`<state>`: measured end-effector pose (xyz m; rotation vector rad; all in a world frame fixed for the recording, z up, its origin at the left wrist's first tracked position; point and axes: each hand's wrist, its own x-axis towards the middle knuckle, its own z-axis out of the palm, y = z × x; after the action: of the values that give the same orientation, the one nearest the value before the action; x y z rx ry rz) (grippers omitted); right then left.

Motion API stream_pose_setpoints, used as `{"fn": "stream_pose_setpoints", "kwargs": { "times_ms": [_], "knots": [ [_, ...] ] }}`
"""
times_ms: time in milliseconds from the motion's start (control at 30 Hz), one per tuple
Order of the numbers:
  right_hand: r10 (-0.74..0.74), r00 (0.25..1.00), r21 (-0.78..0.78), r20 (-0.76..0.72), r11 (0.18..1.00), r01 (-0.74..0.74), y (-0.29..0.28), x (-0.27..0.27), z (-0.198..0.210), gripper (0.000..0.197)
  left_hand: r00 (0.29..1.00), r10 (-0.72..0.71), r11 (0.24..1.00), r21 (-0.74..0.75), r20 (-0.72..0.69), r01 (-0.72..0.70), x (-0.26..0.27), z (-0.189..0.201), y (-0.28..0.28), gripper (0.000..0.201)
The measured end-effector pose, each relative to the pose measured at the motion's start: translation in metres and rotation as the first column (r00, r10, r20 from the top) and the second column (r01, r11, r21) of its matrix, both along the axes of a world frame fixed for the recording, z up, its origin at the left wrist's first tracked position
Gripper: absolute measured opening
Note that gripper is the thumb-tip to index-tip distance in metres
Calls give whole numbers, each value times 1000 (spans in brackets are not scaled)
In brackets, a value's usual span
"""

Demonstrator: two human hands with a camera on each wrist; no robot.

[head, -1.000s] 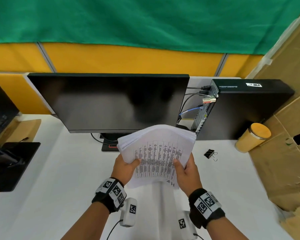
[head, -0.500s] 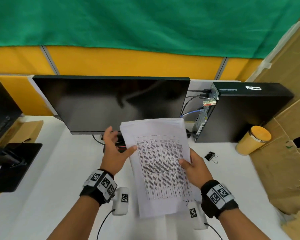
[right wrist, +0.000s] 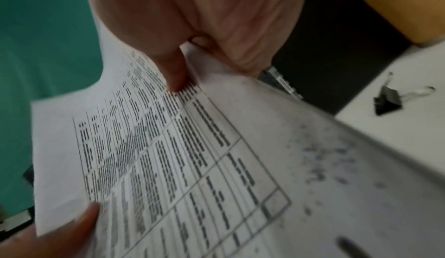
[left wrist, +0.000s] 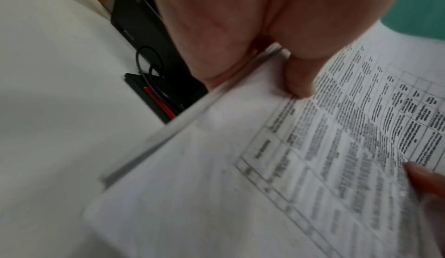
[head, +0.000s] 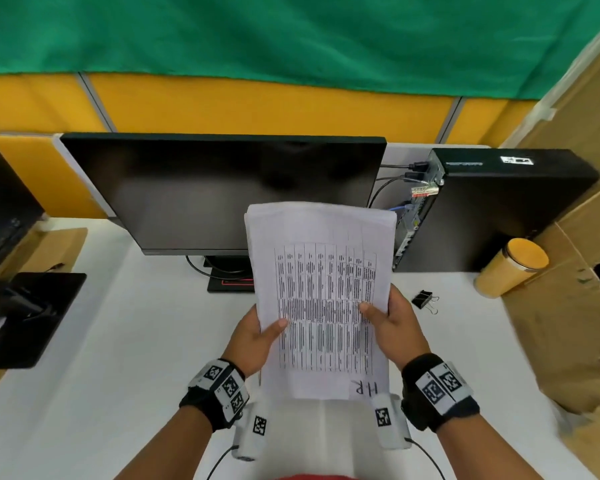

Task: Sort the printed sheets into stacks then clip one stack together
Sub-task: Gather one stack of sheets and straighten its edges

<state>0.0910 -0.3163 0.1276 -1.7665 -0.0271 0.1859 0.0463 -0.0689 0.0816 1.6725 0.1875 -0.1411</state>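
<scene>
A stack of printed sheets (head: 321, 289) with a dense table on top is held upright above the white desk (head: 125, 341), in front of the monitor. My left hand (head: 257, 336) grips its left edge, thumb (left wrist: 298, 83) on the top page. My right hand (head: 392, 327) grips the right edge, thumb (right wrist: 175, 71) pressed on the print. The sheets (left wrist: 289, 167) fill both wrist views (right wrist: 192, 157). More white paper (head: 326, 431) lies flat on the desk under my wrists. A black binder clip (head: 423, 300) lies on the desk right of my right hand; it also shows in the right wrist view (right wrist: 387, 100).
A dark monitor (head: 222, 192) stands behind the sheets, its base (head: 227, 278) with a cable under it. A black computer case (head: 492, 209) stands at the right, a yellow lidded cup (head: 513, 266) beside it. Cardboard (head: 575, 289) lines the right edge. A black stand (head: 28, 317) sits at the left.
The bent, curled stack has been straightened and stood upright. My left hand, off the paper half a second ago, now grips the left edge again.
</scene>
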Motion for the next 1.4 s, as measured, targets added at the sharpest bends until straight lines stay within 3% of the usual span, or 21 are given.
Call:
{"fn": "stream_pose_setpoints", "kwargs": {
  "times_ms": [167, 267, 367, 600, 733, 900, 1033, 1200, 1300, 1400],
  "knots": [
    [-62, 995, 37, 79, 998, 59, 4, -2, 3, 32, 984, 158, 986, 43, 82, -162, 14, 20, -7, 24],
    [-29, 1000, -10, 1, 1000, 29, 9, -10, -24, 37, 985, 171, 985, -3, -18, -171, 12, 5, -8, 28],
    [-41, 998, -57, -48, 998, 39, 14, -14, -46, 35, 979, 187, 982, 45, -84, -184, 12, -10, -11, 34],
    [-97, 990, 25, -107, 995, 100, 18, -3, -49, 36, 966, 208, 978, 61, -153, -201, 26, -18, -8, 29],
    [-132, 990, 100, -44, 986, 136, 10, 0, -43, 55, 977, 156, 987, 46, -142, -151, 28, -13, -4, 38],
    [-117, 987, 241, 110, 967, 87, 4, 4, -12, 62, 972, 218, 967, -157, 87, -203, 25, 15, 7, 76],
    [-104, 965, 311, 240, 950, 25, 7, 9, 16, 47, 929, 199, 960, -251, 312, -121, 27, 55, 4, 49],
    [-94, 981, 243, 172, 969, 51, 17, 12, 11, 30, 918, 249, 965, -162, 309, -207, 32, 67, -9, 26],
    [-127, 979, 238, 157, 967, 87, 18, 10, 12, 33, 910, 286, 955, -170, 300, -244, 32, 71, -11, 33],
    [-153, 956, 261, 250, 961, 85, 17, 6, 22, 41, 878, 266, 957, -220, 398, -190, 30, 77, -9, 44]
  ]
}}
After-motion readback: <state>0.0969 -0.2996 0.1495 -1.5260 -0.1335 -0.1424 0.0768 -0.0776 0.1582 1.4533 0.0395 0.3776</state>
